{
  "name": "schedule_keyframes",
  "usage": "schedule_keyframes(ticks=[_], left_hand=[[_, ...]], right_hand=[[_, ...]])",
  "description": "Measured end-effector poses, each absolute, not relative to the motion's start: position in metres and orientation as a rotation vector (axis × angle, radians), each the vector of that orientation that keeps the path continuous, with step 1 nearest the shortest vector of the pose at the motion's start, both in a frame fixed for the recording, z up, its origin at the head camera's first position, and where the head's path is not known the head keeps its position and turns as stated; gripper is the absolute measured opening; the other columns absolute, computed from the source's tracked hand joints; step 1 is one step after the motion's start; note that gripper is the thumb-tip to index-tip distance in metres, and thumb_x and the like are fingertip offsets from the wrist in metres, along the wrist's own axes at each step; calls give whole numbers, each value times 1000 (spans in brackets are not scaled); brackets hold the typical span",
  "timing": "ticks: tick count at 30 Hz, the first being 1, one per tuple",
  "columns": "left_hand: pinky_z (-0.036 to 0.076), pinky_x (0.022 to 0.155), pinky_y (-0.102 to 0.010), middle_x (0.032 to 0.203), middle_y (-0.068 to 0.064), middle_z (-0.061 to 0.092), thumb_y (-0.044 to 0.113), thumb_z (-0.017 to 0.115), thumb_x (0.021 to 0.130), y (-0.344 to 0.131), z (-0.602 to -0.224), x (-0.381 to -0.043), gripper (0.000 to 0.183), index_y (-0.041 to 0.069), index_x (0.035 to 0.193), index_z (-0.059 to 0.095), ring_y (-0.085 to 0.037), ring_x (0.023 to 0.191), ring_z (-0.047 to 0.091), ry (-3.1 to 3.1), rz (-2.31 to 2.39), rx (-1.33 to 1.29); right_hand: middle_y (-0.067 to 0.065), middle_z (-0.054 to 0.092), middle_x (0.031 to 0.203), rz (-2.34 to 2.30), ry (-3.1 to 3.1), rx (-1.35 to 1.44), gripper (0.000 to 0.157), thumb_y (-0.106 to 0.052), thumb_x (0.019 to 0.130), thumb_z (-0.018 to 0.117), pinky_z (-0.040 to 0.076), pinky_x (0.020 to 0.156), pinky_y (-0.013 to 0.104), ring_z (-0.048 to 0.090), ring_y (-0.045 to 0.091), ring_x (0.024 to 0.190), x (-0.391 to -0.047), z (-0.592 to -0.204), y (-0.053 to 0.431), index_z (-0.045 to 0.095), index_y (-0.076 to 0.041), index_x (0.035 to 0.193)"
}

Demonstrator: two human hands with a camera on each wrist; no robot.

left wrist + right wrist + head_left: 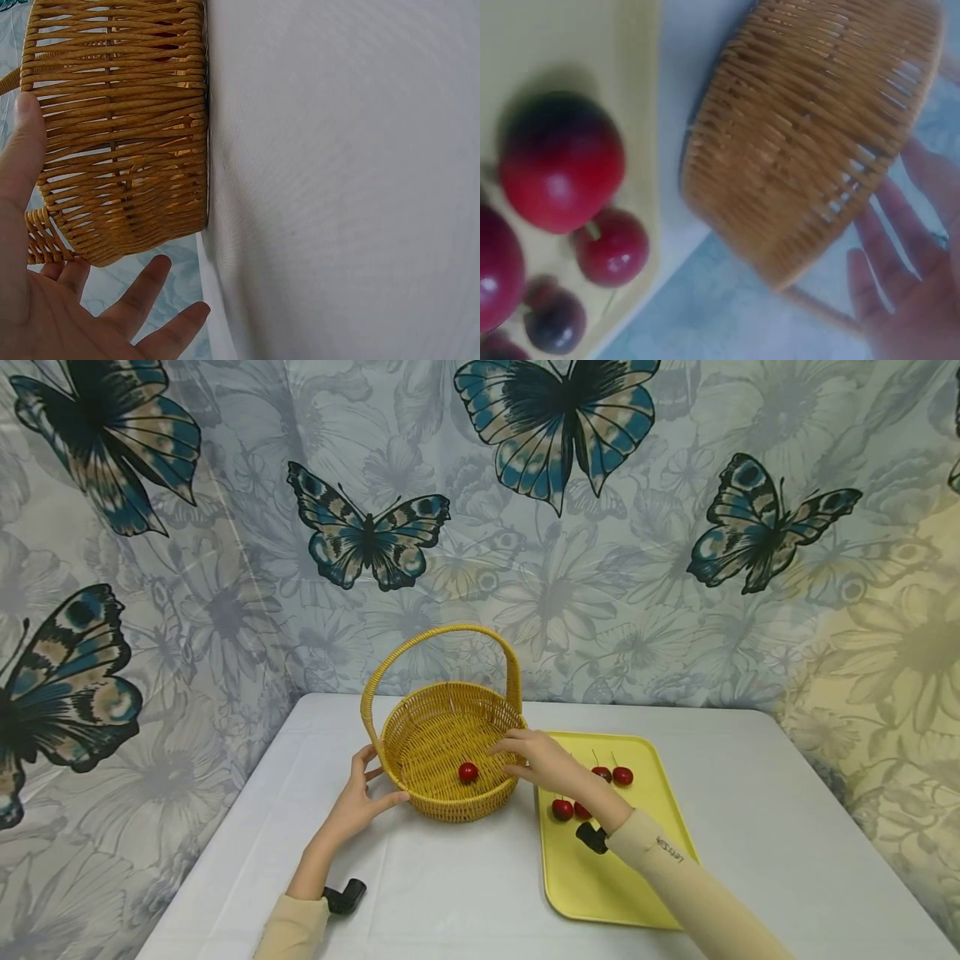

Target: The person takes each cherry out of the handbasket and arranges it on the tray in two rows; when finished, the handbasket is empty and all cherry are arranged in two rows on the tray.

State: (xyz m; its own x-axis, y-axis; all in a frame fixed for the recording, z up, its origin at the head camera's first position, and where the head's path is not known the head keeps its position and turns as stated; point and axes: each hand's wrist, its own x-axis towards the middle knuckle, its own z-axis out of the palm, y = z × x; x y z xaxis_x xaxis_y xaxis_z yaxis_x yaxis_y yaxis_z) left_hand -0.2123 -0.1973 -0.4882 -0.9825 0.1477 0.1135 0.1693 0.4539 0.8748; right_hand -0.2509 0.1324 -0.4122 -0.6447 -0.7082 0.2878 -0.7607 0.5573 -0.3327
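Note:
A yellow woven basket (457, 810) with a tall arched handle (442, 631) stands on the white table. Inside it, on the woven bottom, lies one red cherry (468, 772). My left hand (362, 797) holds the basket's left side, thumb at the near rim and fingers by the foot of the handle; in the left wrist view two fingers stretch out free. Over the right rim reaches my right hand (551, 762), its fingers loosely extended above the inside, with nothing seen between them. Several cherries (622, 776) lie on the yellow tray (615, 893) beneath my right forearm.
The tray lies right of the basket, its left edge close to the basket's side. Behind the white table (442, 893) hangs a cloth (570, 610) printed with butterflies and flowers. A black wrist device (345, 897) sticks out from the left wrist.

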Motion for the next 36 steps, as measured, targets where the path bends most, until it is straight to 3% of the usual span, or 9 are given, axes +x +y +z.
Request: schedule_keyframes(ticks=[7, 14, 26, 36], left_hand=[[29, 104, -61, 152, -16, 10, 39, 76, 75, -198, -489, -212, 104, 17, 147, 3, -42, 131, 34, -2650, -1603, -307], [31, 104, -59, 152, -16, 10, 39, 75, 76, -197, -488, -212, 104, 17, 147, 2, -42, 130, 35, -2654, -1597, -309], [30, 105, -59, 152, -15, 11, 38, 76, 76, -198, -488, -212, 104, 18, 147, 3, -41, 131, 35, -2654, -1597, -305], [30, 105, -59, 152, -15, 11, 37, 76, 76, -198, -489, -212, 103, 18, 147, 2, -41, 130, 35, -2655, -1589, -311]], right_hand=[[5, 62, 111, 645, -2762, 1341, 32, -14, 87, 65, 52, 85, 36, 60, 24, 102, -263, -414, 113, 63, -11, 118], [3, 61, 119, 658, -2898, 1328, 33, -18, 88, 63, 50, 90, 37, 57, 22, 110, -277, -422, 99, 62, -12, 121], [8, 63, 116, 688, -2999, 1319, 31, -20, 89, 63, 52, 81, 34, 62, 23, 98, -292, -430, 85, 64, -9, 118], [3, 66, 102, 578, -3099, 1257, 34, -27, 87, 65, 51, 76, 33, 61, 17, 93, -298, -437, 76, 64, -13, 118]])
